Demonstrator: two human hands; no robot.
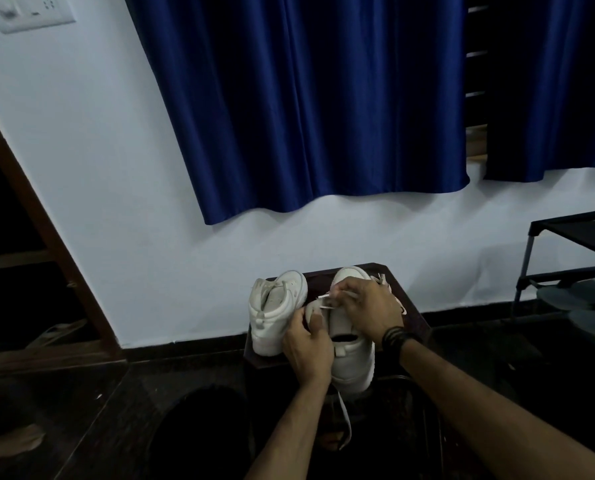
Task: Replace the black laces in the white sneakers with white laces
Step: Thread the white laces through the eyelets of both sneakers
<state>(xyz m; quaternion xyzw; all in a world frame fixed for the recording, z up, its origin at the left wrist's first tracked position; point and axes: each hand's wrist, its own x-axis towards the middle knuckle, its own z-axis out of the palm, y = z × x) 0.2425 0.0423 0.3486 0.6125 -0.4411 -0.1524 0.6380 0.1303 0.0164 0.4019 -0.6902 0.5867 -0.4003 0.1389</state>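
Note:
Two white sneakers stand on a small dark stool (414,315). The left sneaker (275,311) sits alone, toe away from me. The right sneaker (353,358) is nearer and tilted, between both my hands. My left hand (308,348) grips its left side, thumb over the tongue. My right hand (368,308) lies over its upper part and pinches a white lace (325,301) near the eyelets. Another length of white lace (345,422) hangs down from the heel toward the floor. No black lace shows.
A white wall and a blue curtain (323,98) are behind the stool. A black shoe rack (573,258) with dark footwear stands at the right. A wooden door frame (47,220) rises at the left. The floor is dark, with sandals at the far left.

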